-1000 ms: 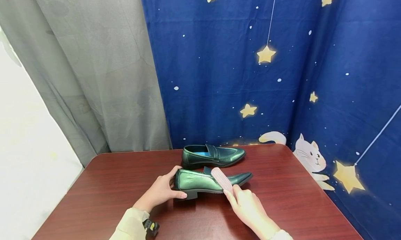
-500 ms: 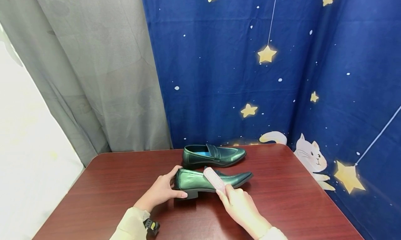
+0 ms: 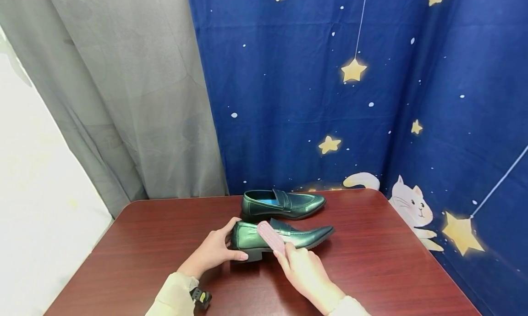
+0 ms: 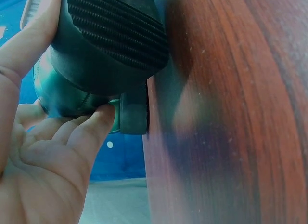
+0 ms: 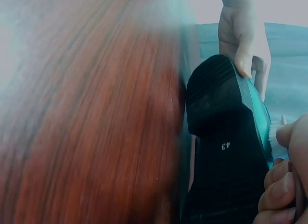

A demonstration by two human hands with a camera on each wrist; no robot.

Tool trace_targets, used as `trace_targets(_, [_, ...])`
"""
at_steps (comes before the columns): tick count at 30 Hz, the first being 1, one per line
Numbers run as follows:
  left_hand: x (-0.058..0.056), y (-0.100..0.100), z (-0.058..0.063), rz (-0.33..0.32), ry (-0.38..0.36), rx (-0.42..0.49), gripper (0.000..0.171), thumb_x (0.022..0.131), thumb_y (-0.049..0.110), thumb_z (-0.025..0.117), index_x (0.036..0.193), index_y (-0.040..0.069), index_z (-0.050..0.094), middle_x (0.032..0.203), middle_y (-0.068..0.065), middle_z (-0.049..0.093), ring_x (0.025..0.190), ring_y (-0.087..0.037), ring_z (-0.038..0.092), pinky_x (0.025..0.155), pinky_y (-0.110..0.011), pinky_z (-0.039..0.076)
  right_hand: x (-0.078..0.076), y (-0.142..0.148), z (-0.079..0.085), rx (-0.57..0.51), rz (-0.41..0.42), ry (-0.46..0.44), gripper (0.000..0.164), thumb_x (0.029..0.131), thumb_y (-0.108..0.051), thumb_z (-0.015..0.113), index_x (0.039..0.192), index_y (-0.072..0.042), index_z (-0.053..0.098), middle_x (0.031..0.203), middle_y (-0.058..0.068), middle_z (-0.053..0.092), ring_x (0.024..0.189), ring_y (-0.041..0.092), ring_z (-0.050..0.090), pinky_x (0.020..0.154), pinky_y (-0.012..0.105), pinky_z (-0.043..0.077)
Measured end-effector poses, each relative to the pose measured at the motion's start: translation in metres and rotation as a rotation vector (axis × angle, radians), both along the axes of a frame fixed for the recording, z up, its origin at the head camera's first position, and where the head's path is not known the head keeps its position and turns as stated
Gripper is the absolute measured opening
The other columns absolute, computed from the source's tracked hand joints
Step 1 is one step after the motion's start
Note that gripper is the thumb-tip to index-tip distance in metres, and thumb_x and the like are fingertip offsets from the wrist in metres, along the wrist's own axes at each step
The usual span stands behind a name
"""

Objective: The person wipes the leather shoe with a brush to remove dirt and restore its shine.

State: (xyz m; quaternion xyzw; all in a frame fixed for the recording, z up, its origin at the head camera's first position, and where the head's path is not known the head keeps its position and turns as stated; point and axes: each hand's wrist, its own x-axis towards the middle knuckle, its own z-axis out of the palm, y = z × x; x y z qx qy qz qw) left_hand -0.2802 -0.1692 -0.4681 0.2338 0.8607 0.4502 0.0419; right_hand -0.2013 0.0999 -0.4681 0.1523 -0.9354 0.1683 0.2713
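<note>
A dark green loafer is tipped on the table so that its near side faces up, its toe to the right. My left hand grips it round the heel, thumb on the heel block and fingers behind. My right hand holds a pink brush by its handle, against the loafer's near side. White bristles meet the upper in the right wrist view, where the black sole shows too. In the left wrist view, the ridged heel hides most of the shoe.
The matching green loafer stands upright just behind, toe to the right. Both shoes are on a reddish-brown wooden table. A grey curtain and a blue star-patterned curtain hang beyond its far edge.
My right hand has moved left with the brush, from the loafer's front part along its side toward the heel. The left hand keeps its grip in the same place.
</note>
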Motion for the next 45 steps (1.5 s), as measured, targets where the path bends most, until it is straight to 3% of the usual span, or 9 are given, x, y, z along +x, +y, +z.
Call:
trace_targets(10, [0.003, -0.002, -0.005, -0.003, -0.005, -0.006, 0.092, 0.072, 0.039, 0.092, 0.147, 0.024, 0.041, 0.134, -0.006, 0.064, 0.125, -0.02, 0.062, 0.099, -0.035, 0.054, -0.001, -0.017, -0.002, 0.02, 0.018, 0.01, 0.035, 0.096, -0.037, 0.067, 0.076, -0.013, 0.05, 0.052, 0.004, 0.052, 0.044, 0.026, 0.056, 0.04, 0.036, 0.037])
trace_targets(15, [0.001, -0.001, -0.004, 0.006, 0.024, -0.008, 0.092, 0.071, 0.04, 0.092, 0.147, 0.024, 0.042, 0.135, -0.005, 0.064, 0.125, -0.02, 0.062, 0.098, -0.035, 0.055, -0.003, -0.025, 0.0, 0.033, 0.027, 0.023, 0.036, 0.097, -0.038, 0.065, 0.076, -0.013, 0.051, 0.053, 0.005, 0.053, 0.046, 0.027, 0.058, 0.041, 0.037, 0.038])
trace_targets(28, [0.002, -0.001, -0.003, 0.016, 0.015, -0.013, 0.091, 0.072, 0.041, 0.091, 0.147, 0.028, 0.042, 0.136, -0.004, 0.063, 0.128, -0.02, 0.06, 0.1, -0.038, 0.054, -0.005, -0.047, -0.002, 0.091, 0.042, 0.019, 0.036, 0.099, -0.041, 0.063, 0.078, -0.013, 0.052, 0.054, 0.004, 0.055, 0.046, 0.024, 0.059, 0.04, 0.035, 0.037])
trace_targets(39, [0.002, -0.002, -0.002, 0.036, 0.076, -0.053, 0.09, 0.068, 0.047, 0.092, 0.143, 0.036, 0.043, 0.12, 0.006, 0.068, 0.105, -0.009, 0.063, 0.091, -0.024, 0.053, -0.007, -0.059, -0.004, 0.122, 0.041, 0.091, 0.036, 0.097, -0.039, 0.065, 0.077, -0.012, 0.052, 0.054, 0.004, 0.056, 0.045, 0.024, 0.059, 0.038, 0.034, 0.036])
trace_targets(45, [0.002, -0.002, -0.002, 0.035, 0.105, -0.066, 0.091, 0.068, 0.049, 0.092, 0.144, 0.034, 0.044, 0.115, 0.007, 0.069, 0.098, -0.008, 0.063, 0.084, -0.023, 0.053, -0.007, -0.061, -0.004, 0.122, 0.024, 0.105, 0.037, 0.096, -0.04, 0.066, 0.076, -0.013, 0.052, 0.053, 0.005, 0.056, 0.044, 0.024, 0.059, 0.038, 0.034, 0.036])
